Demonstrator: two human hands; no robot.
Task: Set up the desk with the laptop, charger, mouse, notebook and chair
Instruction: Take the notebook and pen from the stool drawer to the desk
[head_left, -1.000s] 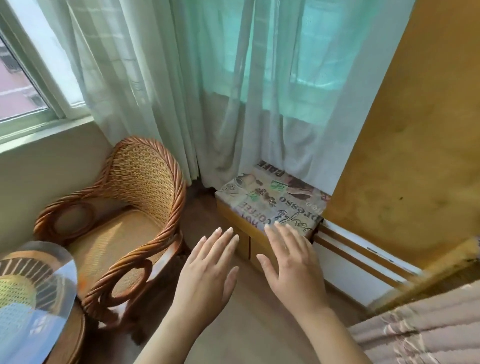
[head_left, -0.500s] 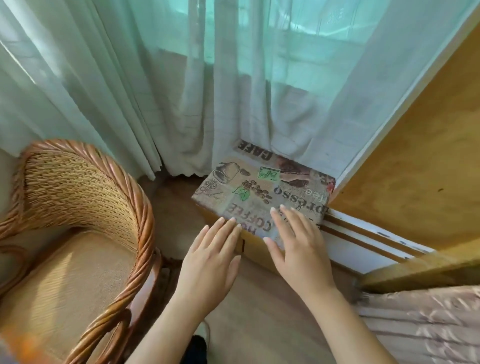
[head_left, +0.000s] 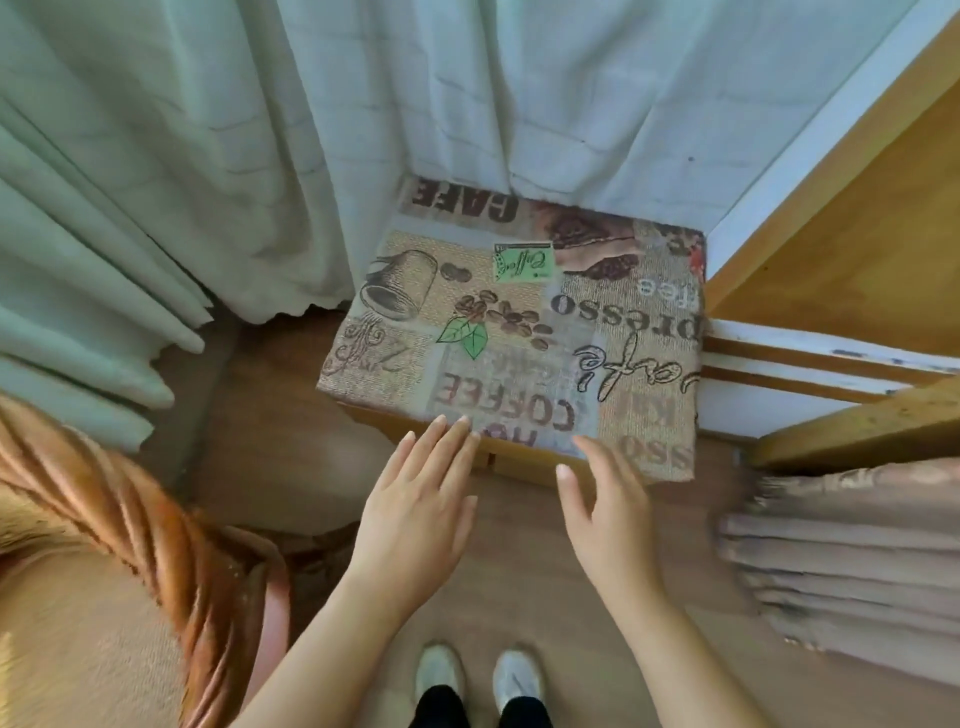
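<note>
You looked almost straight down, and there it was: a low wooden stool (head_left: 519, 465) with a coffee-print cushion (head_left: 519, 332) on top, tucked into the corner under the pale curtain (head_left: 208, 130), whose hem draped over the cushion's far edge. Your left hand (head_left: 415, 514) hovered at the stool's near edge, fingers straight and held together, tips right at the front border of the cushion; from up there you could not say whether they touched the fabric. Your right hand (head_left: 608, 514) was beside it, fingers relaxed and slightly spread, thumb out to the side, nothing gripped, its fingertips over the cushion's near right part. Both palms faced down, both hands held nothing. The wicker chair (head_left: 130, 545) sat on your left, only its twisted cane arm and part of the seat in view, well blurred. On your right rose a yellow-brown wooden panel (head_left: 857, 234) with a white edge strip, and below it hung a pleated pinkish fabric (head_left: 852, 566). The wooden floor (head_left: 291, 441) ran between the chair and the stool, and your two light-coloured shoes (head_left: 478, 675) stood on it just below your wrists. The laptop, charger, mouse and notebook did not show in that view.
</note>
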